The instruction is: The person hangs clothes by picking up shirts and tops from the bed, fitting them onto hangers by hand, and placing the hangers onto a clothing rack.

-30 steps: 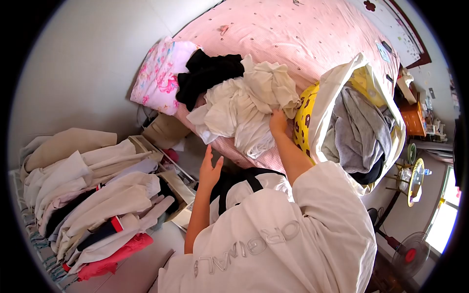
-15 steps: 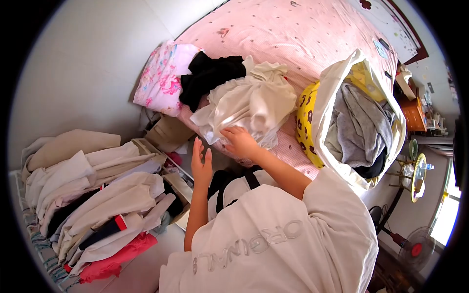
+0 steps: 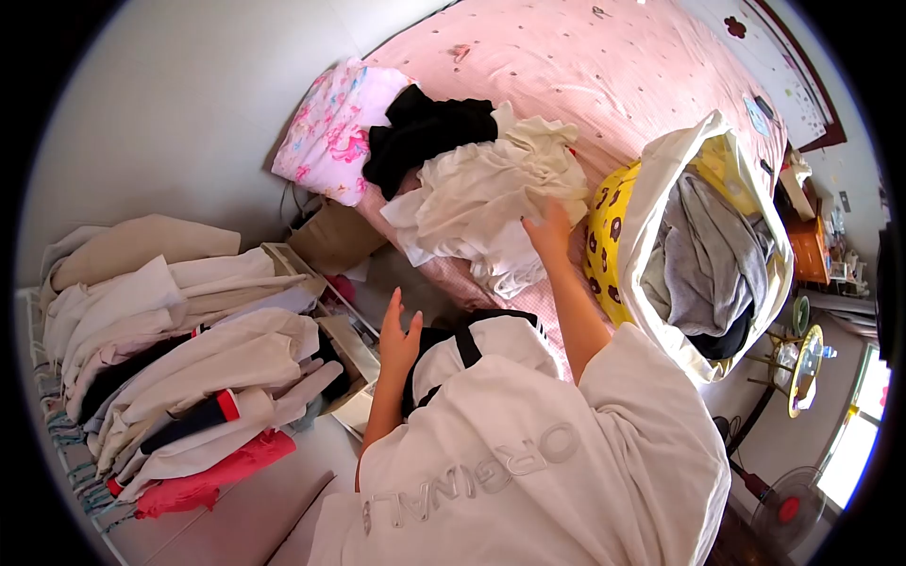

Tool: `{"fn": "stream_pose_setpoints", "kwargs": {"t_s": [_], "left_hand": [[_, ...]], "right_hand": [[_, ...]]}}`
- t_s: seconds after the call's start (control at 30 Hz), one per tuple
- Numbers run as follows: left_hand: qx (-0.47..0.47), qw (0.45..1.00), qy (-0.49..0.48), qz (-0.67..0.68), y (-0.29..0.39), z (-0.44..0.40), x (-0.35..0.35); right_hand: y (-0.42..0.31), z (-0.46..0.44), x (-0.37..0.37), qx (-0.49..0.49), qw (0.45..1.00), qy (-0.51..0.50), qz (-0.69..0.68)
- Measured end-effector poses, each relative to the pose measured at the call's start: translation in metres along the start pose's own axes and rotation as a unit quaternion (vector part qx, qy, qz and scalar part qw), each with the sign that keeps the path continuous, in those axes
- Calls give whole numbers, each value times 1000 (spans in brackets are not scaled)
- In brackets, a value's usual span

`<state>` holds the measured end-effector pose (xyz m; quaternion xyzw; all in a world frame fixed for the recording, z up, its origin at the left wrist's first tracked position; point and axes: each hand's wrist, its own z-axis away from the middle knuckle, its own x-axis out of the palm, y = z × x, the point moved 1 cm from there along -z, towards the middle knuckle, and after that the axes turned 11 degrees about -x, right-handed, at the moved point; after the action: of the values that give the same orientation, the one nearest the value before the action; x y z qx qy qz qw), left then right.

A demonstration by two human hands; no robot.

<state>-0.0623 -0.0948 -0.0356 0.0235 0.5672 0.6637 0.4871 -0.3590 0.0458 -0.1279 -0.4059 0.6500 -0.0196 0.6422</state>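
My left hand (image 3: 400,332) is raised in the air beside the bed edge, fingers apart and nothing in it. At the right side of a crumpled pile of white clothes (image 3: 491,184), my right hand (image 3: 551,233) touches the fabric with its thumb spread from the fingers. The pile lies on the pink bed (image 3: 557,57), its lower folds reaching the near edge. Behind it on the left are a black garment (image 3: 425,132) and a pink floral pillow (image 3: 330,127).
Right of the pile stands a yellow patterned laundry basket (image 3: 609,236) with a white liner, holding grey clothes (image 3: 713,250). Many clothes hang on a rack (image 3: 203,349) at left. A cardboard box (image 3: 335,236) sits by the wall. A fan (image 3: 788,509) stands lower right.
My right hand has moved from the pile's near side to its right side. The white clothes have shifted and bunched differently. My left hand stays raised and empty; the view has turned slightly.
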Motion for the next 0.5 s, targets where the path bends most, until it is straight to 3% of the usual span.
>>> {"fn": "stream_pose_setpoints", "kwargs": {"t_s": [0.03, 0.13, 0.23, 0.33, 0.5], "left_hand": [[4, 1000, 1, -2, -1, -2, 0], [24, 1000, 12, 5, 3, -8, 2], [37, 999, 26, 6, 15, -9, 5], [62, 997, 26, 25, 21, -16, 7], [59, 989, -14, 136, 43, -47, 12]], "right_hand": [[-5, -8, 0, 6, 997, -73, -25], [-12, -18, 17, -62, 988, -79, 116], [-20, -19, 23, -96, 992, -1, 84], [-42, -17, 12, -47, 998, -9, -49], [-117, 14, -40, -199, 964, 7, -177]]}}
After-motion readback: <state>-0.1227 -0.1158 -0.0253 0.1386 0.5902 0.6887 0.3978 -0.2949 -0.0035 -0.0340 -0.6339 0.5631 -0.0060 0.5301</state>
